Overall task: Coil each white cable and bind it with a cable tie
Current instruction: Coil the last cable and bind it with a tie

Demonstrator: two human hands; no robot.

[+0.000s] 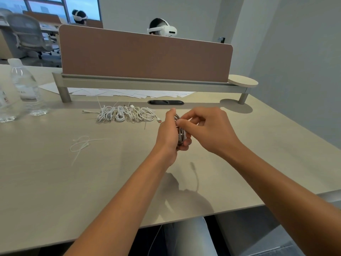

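Coil (180,136) gripped in L hand (167,134); R hand (204,129) pinches its top.

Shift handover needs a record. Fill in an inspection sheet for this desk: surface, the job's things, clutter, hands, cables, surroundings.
Surface: pale wood-look desk with a dark cable slot near the back.
Job's things: a coiled white cable held above the desk; a row of coiled cables lying behind it; loose cable ties lying to the left.
Clutter: two clear water bottles at the left edge; white paper sheets under the divider.
Hands: left hand grips the coil; right hand pinches at its top, what it pinches is too small to tell.
Cables: one thin white lead hangs below the desk edge.
Surroundings: brown divider panel; two people in white headsets behind it; an office chair; a window.
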